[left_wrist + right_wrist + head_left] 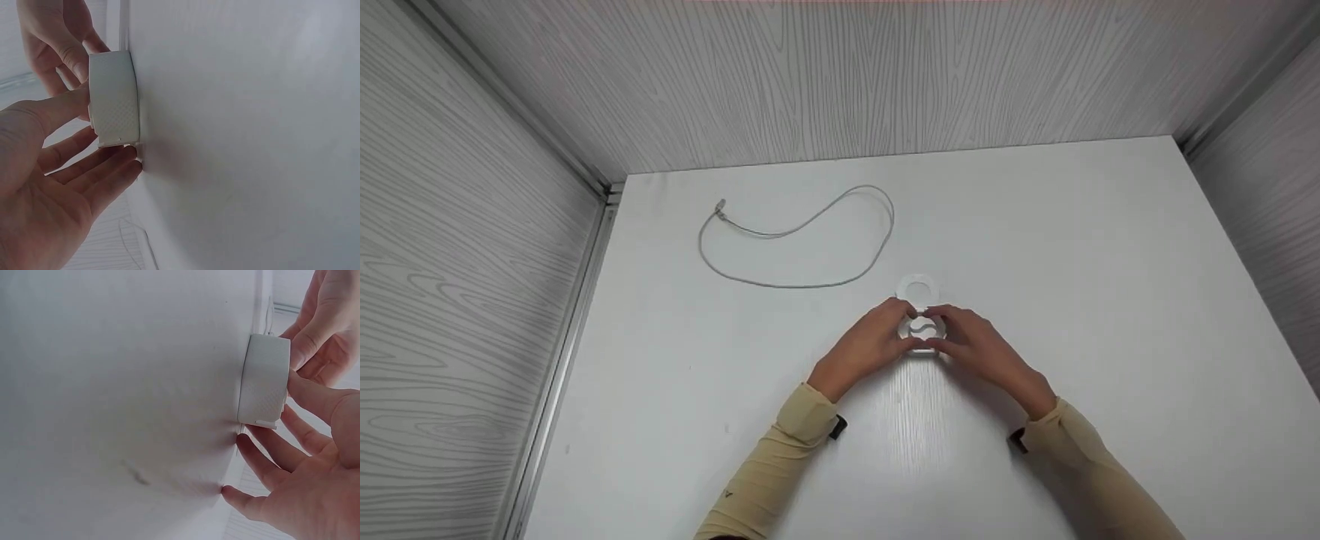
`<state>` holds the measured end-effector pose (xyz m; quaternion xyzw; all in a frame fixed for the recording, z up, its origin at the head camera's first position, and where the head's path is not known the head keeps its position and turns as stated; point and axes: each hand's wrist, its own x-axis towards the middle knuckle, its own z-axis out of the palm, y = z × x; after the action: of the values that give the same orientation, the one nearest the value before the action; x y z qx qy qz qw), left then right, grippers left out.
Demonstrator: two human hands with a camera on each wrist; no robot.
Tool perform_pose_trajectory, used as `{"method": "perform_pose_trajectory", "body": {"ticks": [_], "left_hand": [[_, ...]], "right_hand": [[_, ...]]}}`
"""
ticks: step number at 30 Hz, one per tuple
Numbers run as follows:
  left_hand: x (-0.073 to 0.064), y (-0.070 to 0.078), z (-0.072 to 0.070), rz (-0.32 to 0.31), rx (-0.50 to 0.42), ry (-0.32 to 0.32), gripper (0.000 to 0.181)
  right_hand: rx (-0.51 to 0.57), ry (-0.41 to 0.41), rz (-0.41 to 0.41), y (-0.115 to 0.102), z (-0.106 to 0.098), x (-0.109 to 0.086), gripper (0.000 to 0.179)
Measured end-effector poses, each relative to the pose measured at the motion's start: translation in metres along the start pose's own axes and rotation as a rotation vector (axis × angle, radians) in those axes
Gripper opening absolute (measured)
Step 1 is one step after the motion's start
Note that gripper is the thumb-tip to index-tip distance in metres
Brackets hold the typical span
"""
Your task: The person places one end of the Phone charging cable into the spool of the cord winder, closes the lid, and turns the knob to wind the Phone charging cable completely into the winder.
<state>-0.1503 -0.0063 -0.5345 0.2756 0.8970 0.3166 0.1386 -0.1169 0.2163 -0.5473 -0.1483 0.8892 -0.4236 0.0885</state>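
Note:
A small white case [922,349] stands on the white table between my two hands. A round ring-shaped piece [917,289] extends from its far side, and an S-shaped grey band shows on its top. My left hand [876,337] grips the case from the left, thumb at the near edge and index finger at the far edge. My right hand [979,349] holds it likewise from the right. Seen from the left wrist, the case's side wall [114,98] has a fine textured patch. In the right wrist view, lower fingers [261,461] of my right hand reach down to the tabletop.
A thin grey cable [799,286] lies in a loose loop on the table [1072,247], beyond and left of the case. Its connector ends [721,208] sit together at the loop's left. Wood-grain panels [847,82] wall the table at the back and sides.

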Motion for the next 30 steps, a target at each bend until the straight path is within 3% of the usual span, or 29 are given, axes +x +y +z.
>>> {"method": "perform_pose_trajectory", "body": {"ticks": [30], "left_hand": [[-0.0064, -0.0079, -0.0036, 0.033, -0.009, 0.009, 0.043]], "right_hand": [[0.023, -0.028, 0.024, -0.0017, -0.003, -0.0002, 0.052]]}}
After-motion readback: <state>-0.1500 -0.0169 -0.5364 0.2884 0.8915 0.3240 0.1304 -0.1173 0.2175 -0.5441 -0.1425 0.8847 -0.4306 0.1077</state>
